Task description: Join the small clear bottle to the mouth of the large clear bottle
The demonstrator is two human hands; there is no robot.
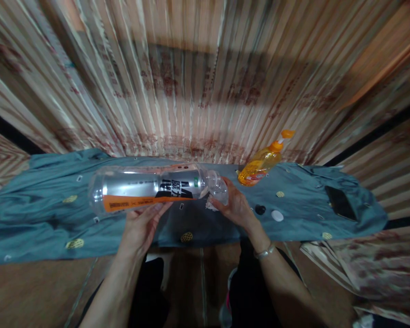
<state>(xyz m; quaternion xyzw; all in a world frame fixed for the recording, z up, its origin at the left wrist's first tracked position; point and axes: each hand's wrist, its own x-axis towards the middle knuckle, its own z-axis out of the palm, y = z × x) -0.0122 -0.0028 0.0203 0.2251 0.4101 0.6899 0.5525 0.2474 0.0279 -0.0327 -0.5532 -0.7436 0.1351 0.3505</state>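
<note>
The left hand [141, 228] has its fingers curled up under the belly of a big clear plastic bottle [146, 187], thumb side on the orange label strip, so it grips from below only. The right hand [235, 207] is closed around the neck end of the bottle, fingers wrapped near the mouth; something whitish sits under the fingers there, too blurred to name. The bottle lies on its side in the air, base to the left, neck to the right, held just above the near-middle of a blue-grey cloth [37, 214]. No cap shows on it; a small black cap [260, 209] and a white cap [277, 215] lie on the cloth just right of the right hand. Farther right and back, an orange squeeze bottle [263, 164] leans tilted, and a dark phone [340, 202] lies near the right end. Risks as I judge them: the body is slick and wide, and the left grip is shallow, so the base could roll off the fingers and drop. With the mouth open and level, any liquid inside could run onto the cloth. A right elbow swing could knock the leaning orange bottle.
</note>
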